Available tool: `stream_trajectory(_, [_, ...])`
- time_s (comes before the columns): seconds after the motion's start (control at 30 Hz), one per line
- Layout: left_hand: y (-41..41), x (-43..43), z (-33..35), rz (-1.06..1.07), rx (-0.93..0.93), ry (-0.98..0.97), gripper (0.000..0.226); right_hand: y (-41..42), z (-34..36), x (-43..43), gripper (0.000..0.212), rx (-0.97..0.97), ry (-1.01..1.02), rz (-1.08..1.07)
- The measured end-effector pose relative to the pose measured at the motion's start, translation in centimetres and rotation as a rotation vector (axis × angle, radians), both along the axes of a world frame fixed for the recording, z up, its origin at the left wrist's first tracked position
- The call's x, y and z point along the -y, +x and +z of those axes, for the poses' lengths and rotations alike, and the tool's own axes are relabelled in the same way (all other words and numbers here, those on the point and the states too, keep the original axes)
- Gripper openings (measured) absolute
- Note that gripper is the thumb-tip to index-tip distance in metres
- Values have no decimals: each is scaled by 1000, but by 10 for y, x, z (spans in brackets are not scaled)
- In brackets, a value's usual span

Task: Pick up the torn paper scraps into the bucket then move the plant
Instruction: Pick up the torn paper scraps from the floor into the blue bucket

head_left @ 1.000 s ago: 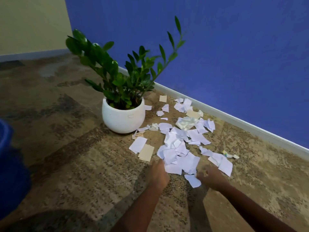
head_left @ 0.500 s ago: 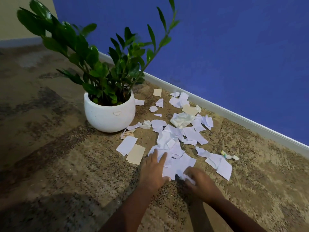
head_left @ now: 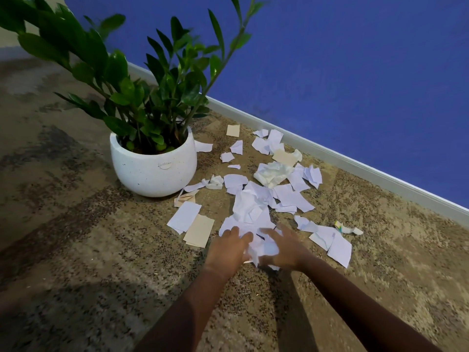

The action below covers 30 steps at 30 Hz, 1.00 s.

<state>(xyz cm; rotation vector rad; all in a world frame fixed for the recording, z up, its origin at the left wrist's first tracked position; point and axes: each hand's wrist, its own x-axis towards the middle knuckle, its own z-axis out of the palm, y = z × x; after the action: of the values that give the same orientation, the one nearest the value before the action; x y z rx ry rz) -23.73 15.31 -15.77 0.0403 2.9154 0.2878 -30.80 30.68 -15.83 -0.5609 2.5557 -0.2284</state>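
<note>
Torn paper scraps [head_left: 291, 196] lie spread over the carpet [head_left: 76, 237] to the right of the white pot [head_left: 152, 171], from just beside its base out toward the baseboard [head_left: 355, 161] behind and right of it. Most are white. A few small ones touch or nearly touch the pot's lower right side, and a crumpled white wad [head_left: 272, 172] sits farther right of the pot among flat pieces. A tan card [head_left: 199, 231] lies in front of the pot and a little right, partly under a white sheet. One scrap with coloured print [head_left: 341, 227] lies far to the right of the pot, apart from the main heap. The plant [head_left: 142, 80] stands upright in the pot, its dark green stems leaning out to the left and up against the blue wall [head_left: 355, 72]. Both my hands are down on the edge of the heap nearest me, in front of the pot and to its right, close together with a bunch of scraps between them. My left hand [head_left: 228, 250] lies flat on the paper, fingers fairly straight and pressing it inward. My right hand [head_left: 284, 252] is blurred, yet its fingers look curled over the bunch with the thumb beneath, so it grips those scraps. My bare forearms reach in from the bottom edge.
</note>
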Motion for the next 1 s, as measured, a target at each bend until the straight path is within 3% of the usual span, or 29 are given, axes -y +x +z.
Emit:
stream_trajectory(0.1, [4, 3, 7, 18, -16, 20, 28, 9, 5, -1, 83, -7, 88, 48])
stream_trajectory(0.27, [15, 19, 22, 139, 10, 125, 32, 32, 6, 1, 50, -173, 30, -12])
stream_trajectory(0.33, [23, 26, 27, 191, 3, 166, 34, 42, 5, 4, 49, -201, 62, -27])
stream_trajectory(0.53, [44, 47, 45, 291, 27, 179, 43, 62, 9, 12, 21, -42, -55, -190])
stream_trajectory(0.7, [59, 77, 74, 362, 13, 226, 51, 76, 43, 40, 28, 184, -391, -403])
stream_trajectory(0.9, [78, 122, 130, 445, -128, 376, 54, 97, 115, 114, 16, 434, -794, -446])
stream_trajectory(1.0, [94, 146, 159, 500, -236, 395, 46, 114, 149, 156, 12, 503, -902, -377])
